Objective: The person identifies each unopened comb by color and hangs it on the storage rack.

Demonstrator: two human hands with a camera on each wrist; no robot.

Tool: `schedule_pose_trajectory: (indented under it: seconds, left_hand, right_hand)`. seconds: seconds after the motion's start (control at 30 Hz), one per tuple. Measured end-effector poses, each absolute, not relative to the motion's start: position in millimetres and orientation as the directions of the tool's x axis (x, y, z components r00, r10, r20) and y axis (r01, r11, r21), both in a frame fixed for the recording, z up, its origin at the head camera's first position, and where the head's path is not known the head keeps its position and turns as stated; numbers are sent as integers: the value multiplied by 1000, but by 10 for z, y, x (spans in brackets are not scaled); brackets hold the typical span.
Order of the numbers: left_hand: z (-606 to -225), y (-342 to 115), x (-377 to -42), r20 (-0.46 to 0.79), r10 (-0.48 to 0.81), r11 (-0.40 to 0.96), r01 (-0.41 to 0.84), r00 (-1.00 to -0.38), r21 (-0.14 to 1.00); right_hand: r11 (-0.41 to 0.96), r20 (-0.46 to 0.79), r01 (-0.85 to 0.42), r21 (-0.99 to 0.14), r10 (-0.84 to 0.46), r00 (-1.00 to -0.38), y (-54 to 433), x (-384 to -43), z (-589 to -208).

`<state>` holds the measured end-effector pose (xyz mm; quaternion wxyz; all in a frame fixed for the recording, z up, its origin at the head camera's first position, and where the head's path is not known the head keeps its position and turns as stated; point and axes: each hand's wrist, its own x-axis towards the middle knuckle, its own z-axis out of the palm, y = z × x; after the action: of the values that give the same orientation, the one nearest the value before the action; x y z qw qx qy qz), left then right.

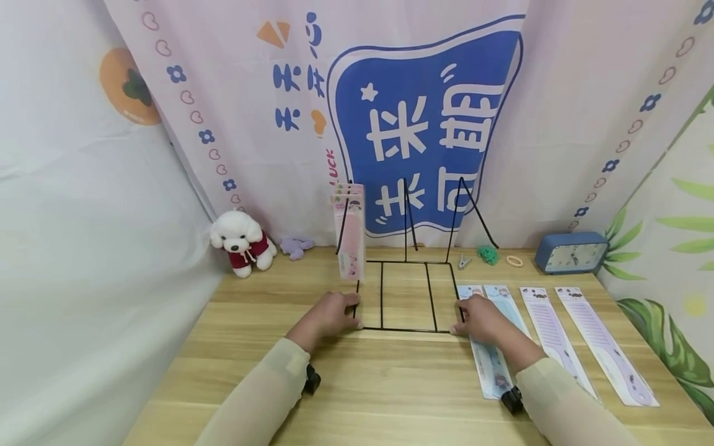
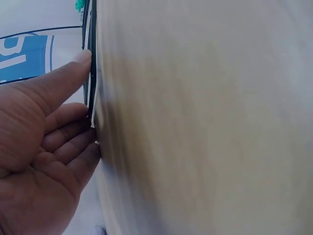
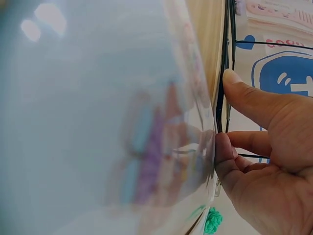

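A black wire display rack (image 1: 382, 297) with three upright hooks stands on the wooden table. My left hand (image 1: 329, 314) grips the front left corner of its base. In the left wrist view the left thumb (image 2: 68, 78) lies against the wire, fingers bent beside it. At the front right corner my right hand (image 1: 481, 319) holds the base between thumb and fingers. Pink packs (image 1: 351, 238), apparently combs, hang from the rack's left hook. Under and beside the right hand lie light blue packs (image 1: 485, 365), which its wrist view shows close up and blurred.
Two purple packaged combs (image 1: 558, 337) (image 1: 605, 344) lie at the right. Along the back are a plush dog (image 1: 240, 238), a small purple toy (image 1: 297, 246), a silver clip (image 1: 463, 262), a green flower-like piece (image 1: 488, 254), an orange ring (image 1: 514, 261) and a blue clock (image 1: 571, 253).
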<state>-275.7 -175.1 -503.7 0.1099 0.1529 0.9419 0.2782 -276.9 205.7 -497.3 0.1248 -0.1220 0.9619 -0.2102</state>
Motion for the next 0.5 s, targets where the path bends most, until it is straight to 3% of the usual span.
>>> schedule_pose_trajectory:
  seconds: [0.5]
  left_hand:
    - [-4987,-1705,-2714,-160,324,841,207,-932,499]
  right_hand:
    - [876,-170,-199,-439,-298,-939,2043,-2712,-4944]
